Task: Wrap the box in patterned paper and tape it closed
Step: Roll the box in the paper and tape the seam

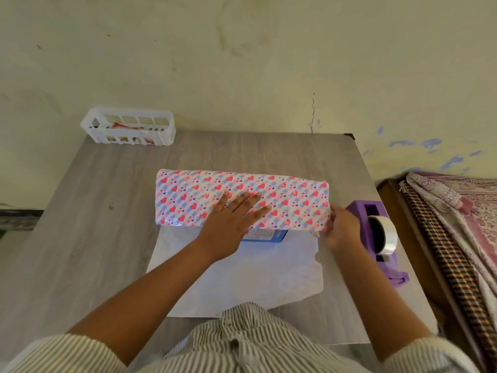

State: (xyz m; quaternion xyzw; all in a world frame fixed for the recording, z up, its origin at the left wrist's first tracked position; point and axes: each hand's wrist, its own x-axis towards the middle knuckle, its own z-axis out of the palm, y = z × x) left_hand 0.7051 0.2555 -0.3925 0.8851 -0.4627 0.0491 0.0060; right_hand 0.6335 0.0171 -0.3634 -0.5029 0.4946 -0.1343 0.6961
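Note:
Patterned paper [282, 195] with red hearts and blue squares is folded over the box on the grey table, and its white underside [242, 270] spreads toward me. Only a blue and white strip of the box [266, 235] shows below the fold. My left hand [231, 219] lies flat on the folded paper with fingers straight and a ring on one finger. My right hand [341, 227] pinches the paper's right edge at the near corner. A purple tape dispenser [376, 238] with a roll of clear tape stands just right of that hand.
A white slotted plastic basket [129, 127] with small items sits at the table's far left corner, against the wall. A bed with patterned cloth [457, 224] runs along the right side of the grey wooden table [94, 224].

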